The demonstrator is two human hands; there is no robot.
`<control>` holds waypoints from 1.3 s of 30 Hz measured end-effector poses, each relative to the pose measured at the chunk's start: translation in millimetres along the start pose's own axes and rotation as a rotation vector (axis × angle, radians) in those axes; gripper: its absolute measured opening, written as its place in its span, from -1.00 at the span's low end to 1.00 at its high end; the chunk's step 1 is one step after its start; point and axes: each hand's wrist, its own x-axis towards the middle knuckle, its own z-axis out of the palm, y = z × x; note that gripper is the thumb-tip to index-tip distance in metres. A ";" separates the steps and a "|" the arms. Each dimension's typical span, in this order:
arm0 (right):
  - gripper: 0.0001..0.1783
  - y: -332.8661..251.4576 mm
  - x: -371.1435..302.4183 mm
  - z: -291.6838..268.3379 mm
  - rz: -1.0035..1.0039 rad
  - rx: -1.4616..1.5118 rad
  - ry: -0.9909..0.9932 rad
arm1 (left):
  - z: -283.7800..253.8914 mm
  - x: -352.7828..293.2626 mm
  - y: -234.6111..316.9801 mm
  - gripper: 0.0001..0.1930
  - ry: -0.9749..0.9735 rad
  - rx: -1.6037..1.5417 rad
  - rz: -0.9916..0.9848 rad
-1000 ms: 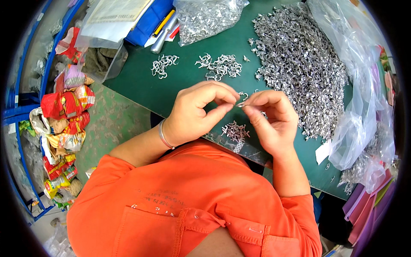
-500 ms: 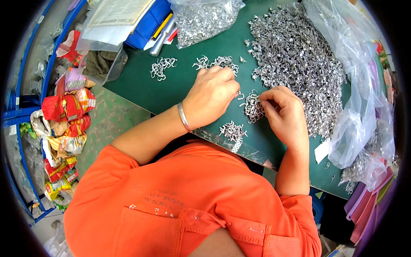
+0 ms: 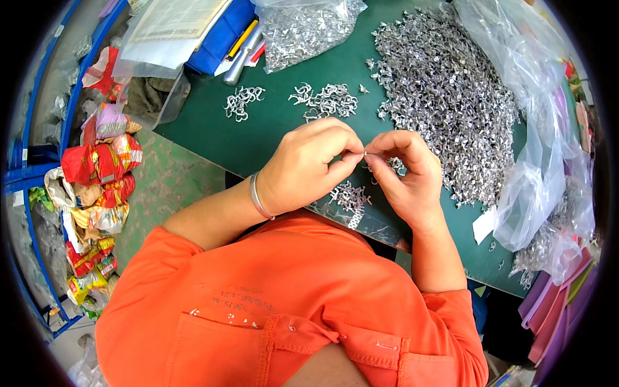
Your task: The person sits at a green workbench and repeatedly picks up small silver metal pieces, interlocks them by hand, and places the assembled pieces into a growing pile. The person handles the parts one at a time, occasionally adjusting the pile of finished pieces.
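My left hand (image 3: 316, 164) and my right hand (image 3: 406, 171) meet fingertip to fingertip above the green table. Both are closed in a pinch on a tiny silvery metal piece (image 3: 365, 153), mostly covered by the fingers. Beneath the right hand, a small pile of curved metal pieces (image 3: 394, 166) is partly hidden. Nearer the table's front edge lies another small heap of metal pieces (image 3: 350, 197). Beyond my left hand are two loose clusters of curved silvery pieces, a larger cluster (image 3: 332, 101) and a smaller cluster (image 3: 243, 103) to its left.
A big mound of small metal parts (image 3: 445, 97) covers the table's right side, beside clear plastic sheeting (image 3: 535, 200). At the back sit a filled plastic bag (image 3: 309, 32), a blue bin (image 3: 219, 39) and a metal-handled tool (image 3: 240, 63). A blue rack (image 3: 48, 164) with colourful packets stands left.
My left hand has drawn back from the far cluster toward me. My right hand has come left off the curved-piece pile, and their fingertips now meet.
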 end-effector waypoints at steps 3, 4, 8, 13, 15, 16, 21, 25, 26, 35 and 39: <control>-0.79 1.0 0.6 1.3 -0.054 0.032 0.024 | 0.6 -1.2 2.4 -0.86 0.021 -0.012 -0.007; -0.79 -0.1 0.9 0.6 -0.076 0.031 0.021 | 0.0 -1.8 5.0 -0.85 0.019 -0.015 -0.030; -0.82 -2.4 7.0 -14.8 -0.102 -0.105 0.034 | -4.7 -5.9 4.0 -0.85 -0.017 0.051 0.081; -0.77 1.9 12.8 -18.2 -0.253 -0.388 0.030 | -4.3 -27.2 -6.4 -0.84 -0.232 -0.035 0.177; -0.78 4.1 11.8 -5.1 -0.309 -0.482 -0.026 | 0.3 -34.4 -7.8 -0.84 -0.257 -0.029 0.179; -0.80 1.1 12.4 0.5 -0.298 -0.517 -0.059 | 0.5 -36.2 -7.7 -0.83 -0.271 -0.016 0.186; -0.84 5.0 10.4 11.2 -0.311 -0.652 -0.191 | -5.3 -33.7 -6.8 -0.88 -0.159 -0.033 0.110; -0.82 6.3 12.7 14.0 -0.357 -0.683 -0.177 | -26.8 -25.2 -19.5 -0.92 0.081 0.111 -0.094; -0.81 6.0 13.8 11.2 -0.336 -0.656 -0.161 | -30.1 -26.0 -26.4 -0.91 0.120 0.137 -0.148; -0.83 -1.2 8.9 -33.6 0.008 -0.475 -0.223 | -24.0 -23.6 -36.1 -0.80 0.003 0.275 -0.123; -0.83 -1.6 11.2 -28.8 -0.082 -0.439 -0.100 | -18.3 -16.4 -36.7 -0.83 0.002 0.406 -0.073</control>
